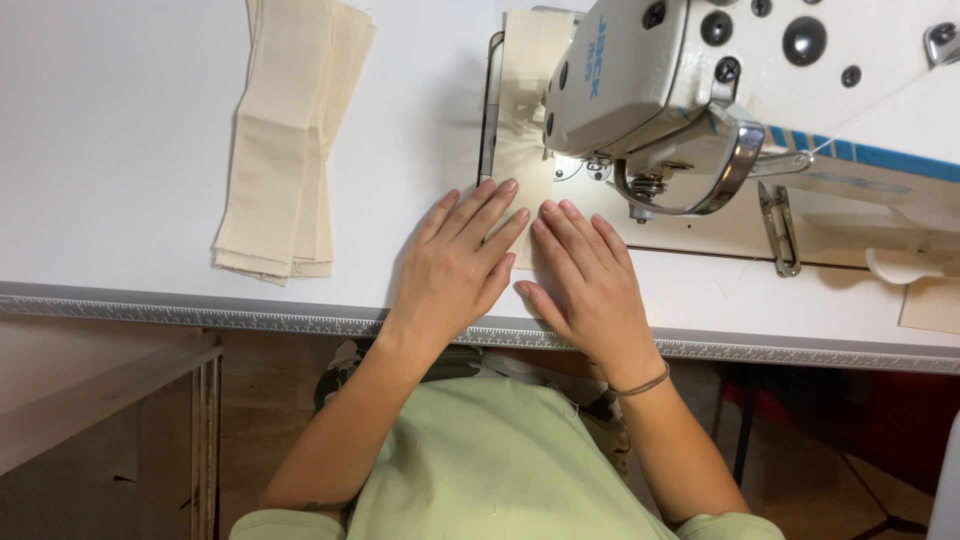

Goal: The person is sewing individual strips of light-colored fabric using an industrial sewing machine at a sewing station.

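My left hand [455, 262] and my right hand [585, 280] lie flat, side by side, on a narrow cream fabric strip [525, 150]. The strip runs away from me under the head of a white sewing machine [690, 90]. Both hands press the near end of the strip with fingers extended; most of that end is hidden beneath them. The presser foot area [640, 190] sits just beyond my right fingertips.
A stack of folded cream fabric strips [285, 140] lies on the white table [120, 150] to the left. Metal thread snips [780, 230] rest right of the needle. A measuring tape strip runs along the table's front edge [200, 315].
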